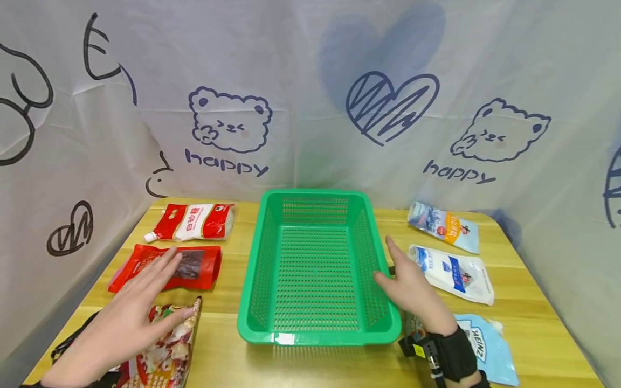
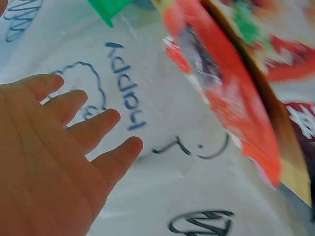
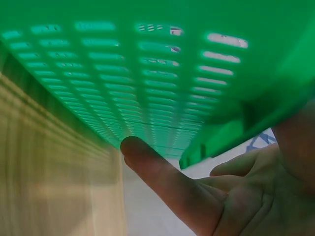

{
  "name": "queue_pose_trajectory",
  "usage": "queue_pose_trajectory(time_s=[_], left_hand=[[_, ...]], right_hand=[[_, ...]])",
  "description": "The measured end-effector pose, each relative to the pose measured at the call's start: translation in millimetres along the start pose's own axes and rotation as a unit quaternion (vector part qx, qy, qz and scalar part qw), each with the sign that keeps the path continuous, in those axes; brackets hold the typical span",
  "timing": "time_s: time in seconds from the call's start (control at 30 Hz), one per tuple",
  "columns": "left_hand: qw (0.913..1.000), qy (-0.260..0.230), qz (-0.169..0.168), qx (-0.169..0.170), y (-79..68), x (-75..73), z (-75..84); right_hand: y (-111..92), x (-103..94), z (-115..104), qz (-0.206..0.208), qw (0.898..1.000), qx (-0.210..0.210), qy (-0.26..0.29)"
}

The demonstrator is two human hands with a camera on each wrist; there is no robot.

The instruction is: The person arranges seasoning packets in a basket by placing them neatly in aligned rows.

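Note:
A green plastic basket with perforated walls stands mid-table with nothing in it. My right hand is at its right rim, thumb overlapping the rim and index finger stretched forward outside it. In the right wrist view, spread fingers lie beside the basket's outer wall. My left hand hovers palm down over the left side, fingers straight, holding nothing. It partly covers a red pouch with a clear window and a colourful food bag.
A red-and-white sugar pouch lies back left. On the right lie a blue-and-orange pouch, a white-and-blue pouch and a light blue Heinz pouch. A patterned packet shows partly beneath my right wrist. White drawn-on sheets enclose the table.

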State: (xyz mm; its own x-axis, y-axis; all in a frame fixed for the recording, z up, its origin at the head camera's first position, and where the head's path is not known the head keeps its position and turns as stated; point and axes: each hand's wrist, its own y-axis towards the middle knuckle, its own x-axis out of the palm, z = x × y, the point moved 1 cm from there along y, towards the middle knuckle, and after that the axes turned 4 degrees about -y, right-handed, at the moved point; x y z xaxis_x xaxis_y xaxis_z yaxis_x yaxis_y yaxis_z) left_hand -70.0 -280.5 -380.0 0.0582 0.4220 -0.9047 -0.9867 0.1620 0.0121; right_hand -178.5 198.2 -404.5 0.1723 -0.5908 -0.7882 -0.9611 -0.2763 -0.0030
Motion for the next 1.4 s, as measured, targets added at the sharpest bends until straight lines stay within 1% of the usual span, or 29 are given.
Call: queue_pose_trajectory(time_s=[0.1,0.23,0.33,0.4,0.53,0.57,0.67,0.8,0.97,1.1,1.23,1.3,1.33,1.4], left_hand=[[0.9999,-0.007,-0.008,-0.006,-5.8,3.1,-15.0],[0.9994,-0.015,-0.025,-0.017,-12.1,9.5,-37.4],[0.9983,-0.008,-0.045,-0.036,-13.2,14.9,-54.4],[0.9975,0.000,-0.056,-0.043,-12.6,18.6,-65.1],[0.9971,0.009,-0.066,-0.036,-11.2,23.0,-80.7],[0.9975,0.008,-0.065,-0.026,-10.9,23.8,-83.9],[0.9965,0.000,-0.082,-0.015,-8.9,25.3,-91.2],[0.9928,-0.008,-0.117,-0.023,-3.8,27.3,-98.3],[0.9910,-0.026,-0.130,-0.020,2.9,29.5,-101.8],[0.9888,-0.034,-0.144,-0.015,9.6,29.8,-100.4],[0.9848,-0.024,-0.169,-0.031,16.5,30.7,-97.2],[0.9841,-0.014,-0.173,-0.034,19.4,30.9,-95.6],[0.9834,-0.010,-0.176,-0.042,20.8,30.8,-94.6],[0.9826,-0.014,-0.179,-0.047,22.7,30.1,-93.4]], right_hand=[[0,3.8,-1,-0.001,1.000,0.004,0.019],[0,9.9,-3,0.017,1.000,0.001,0.018],[0,14.1,-5,0.035,0.999,0.002,0.012],[1,16.6,-7,0.039,0.999,0.008,0.020],[1,19.1,-10,0.057,0.998,0.012,0.013],[1,20.0,-10,0.061,0.998,0.012,0.009],[1,22.1,-11,0.068,0.998,0.015,0.004],[0,23.3,-11,0.074,0.997,0.019,0.006],[0,23.0,-11,0.074,0.997,0.020,0.005],[-1,22.9,-11,0.074,0.997,0.020,0.004],[-1,22.5,-11,0.072,0.997,0.022,0.007],[-1,22.2,-11,0.071,0.997,0.022,0.006],[-1,22.2,-11,0.072,0.997,0.023,0.005],[-1,22.1,-11,0.073,0.997,0.023,0.002]])
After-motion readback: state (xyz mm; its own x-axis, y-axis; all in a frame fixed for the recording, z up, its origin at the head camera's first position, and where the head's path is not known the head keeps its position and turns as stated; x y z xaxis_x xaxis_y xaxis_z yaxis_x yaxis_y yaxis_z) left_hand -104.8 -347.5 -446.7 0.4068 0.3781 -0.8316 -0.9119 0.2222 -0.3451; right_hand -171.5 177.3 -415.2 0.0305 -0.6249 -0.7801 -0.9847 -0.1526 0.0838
